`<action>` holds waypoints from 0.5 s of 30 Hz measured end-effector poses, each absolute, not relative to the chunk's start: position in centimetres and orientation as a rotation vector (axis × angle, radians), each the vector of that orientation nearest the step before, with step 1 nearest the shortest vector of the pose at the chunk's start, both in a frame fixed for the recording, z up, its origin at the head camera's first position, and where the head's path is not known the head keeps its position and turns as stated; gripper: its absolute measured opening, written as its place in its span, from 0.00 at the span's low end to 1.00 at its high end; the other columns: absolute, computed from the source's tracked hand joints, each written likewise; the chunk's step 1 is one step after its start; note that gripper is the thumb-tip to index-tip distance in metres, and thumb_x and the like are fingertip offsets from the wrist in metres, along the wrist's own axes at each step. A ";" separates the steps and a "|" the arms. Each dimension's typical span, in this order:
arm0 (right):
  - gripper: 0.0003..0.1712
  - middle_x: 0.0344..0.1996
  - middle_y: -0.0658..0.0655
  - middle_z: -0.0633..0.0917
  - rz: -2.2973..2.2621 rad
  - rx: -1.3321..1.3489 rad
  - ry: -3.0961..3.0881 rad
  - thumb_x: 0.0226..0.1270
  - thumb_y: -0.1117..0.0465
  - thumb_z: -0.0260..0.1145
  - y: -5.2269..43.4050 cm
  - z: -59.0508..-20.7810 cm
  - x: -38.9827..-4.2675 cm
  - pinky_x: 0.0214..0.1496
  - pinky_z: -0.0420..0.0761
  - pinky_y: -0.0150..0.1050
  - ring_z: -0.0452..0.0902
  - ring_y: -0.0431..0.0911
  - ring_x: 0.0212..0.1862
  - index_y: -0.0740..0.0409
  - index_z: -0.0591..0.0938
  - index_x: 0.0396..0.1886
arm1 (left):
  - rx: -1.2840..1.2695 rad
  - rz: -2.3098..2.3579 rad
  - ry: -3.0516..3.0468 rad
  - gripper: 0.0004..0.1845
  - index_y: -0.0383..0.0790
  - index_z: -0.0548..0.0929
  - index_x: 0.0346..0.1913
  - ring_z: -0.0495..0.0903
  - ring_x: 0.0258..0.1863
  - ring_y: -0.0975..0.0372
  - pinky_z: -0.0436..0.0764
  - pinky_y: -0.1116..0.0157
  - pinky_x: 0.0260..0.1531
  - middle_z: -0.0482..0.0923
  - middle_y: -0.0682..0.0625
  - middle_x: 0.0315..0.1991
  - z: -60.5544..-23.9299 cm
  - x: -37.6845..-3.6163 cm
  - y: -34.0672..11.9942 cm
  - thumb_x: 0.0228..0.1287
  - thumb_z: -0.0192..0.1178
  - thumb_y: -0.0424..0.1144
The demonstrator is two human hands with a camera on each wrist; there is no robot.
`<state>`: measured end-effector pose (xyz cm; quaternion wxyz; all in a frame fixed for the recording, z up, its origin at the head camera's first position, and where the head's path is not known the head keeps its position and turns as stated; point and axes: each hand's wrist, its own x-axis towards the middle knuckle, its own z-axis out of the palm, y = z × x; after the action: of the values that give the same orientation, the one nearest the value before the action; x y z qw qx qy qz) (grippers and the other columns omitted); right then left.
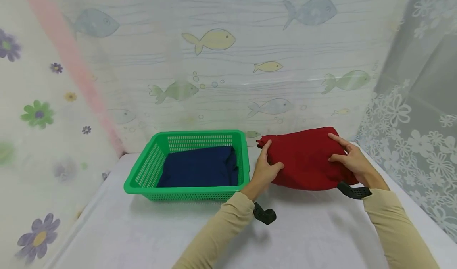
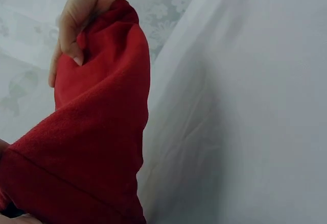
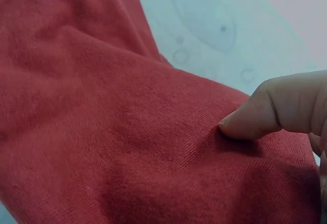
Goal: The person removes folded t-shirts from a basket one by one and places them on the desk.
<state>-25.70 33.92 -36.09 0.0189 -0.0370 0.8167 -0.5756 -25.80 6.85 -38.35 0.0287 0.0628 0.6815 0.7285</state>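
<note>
Both hands hold a folded red cloth [image 1: 303, 158] in the air just above the table, to the right of the basket. My left hand [image 1: 265, 169] grips its left edge, with the thumb on the near face. At the opposite edge my right hand [image 1: 352, 162] pinches it, thumb also in front. In the left wrist view the red cloth [image 2: 97, 127] hangs between the hands, and the right hand [image 2: 76, 25] shows at the top. Close up in the right wrist view, the right thumb [image 3: 265, 109] presses into the fabric. Some fingers are hidden behind the cloth.
A green plastic basket [image 1: 185, 190] stands left of the cloth, with a folded navy cloth [image 1: 198, 168] lying in it. A white cover [image 1: 160, 233] lies over the table. Behind rises a fish-print curtain [image 1: 221, 74]; a lacy flower curtain [image 1: 410, 142] borders the right side.
</note>
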 end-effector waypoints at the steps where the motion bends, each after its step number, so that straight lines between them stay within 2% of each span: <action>1: 0.45 0.70 0.67 0.54 -1.780 -0.103 2.530 0.68 0.61 0.63 34.0 -36.3 -25.8 0.44 0.79 0.37 0.64 0.51 0.55 0.38 0.52 0.78 | 0.175 2.248 2.106 0.44 0.56 0.60 0.74 0.60 0.64 0.52 0.70 0.49 0.57 0.59 0.50 0.69 -38.6 -25.8 7.0 0.56 0.61 0.24; 15: 0.47 0.72 0.70 0.51 -1.720 -0.044 2.521 0.66 0.63 0.63 34.5 -38.2 -26.7 0.44 0.76 0.35 0.59 0.59 0.60 0.46 0.49 0.79 | 0.070 2.267 2.068 0.44 0.53 0.60 0.74 0.57 0.67 0.51 0.63 0.46 0.60 0.57 0.48 0.71 -40.3 -26.4 8.0 0.55 0.59 0.23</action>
<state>-26.69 34.55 -38.17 0.0448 -0.0144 0.8251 -0.5630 -26.35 8.04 -40.35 0.0358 0.0229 0.6733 0.7381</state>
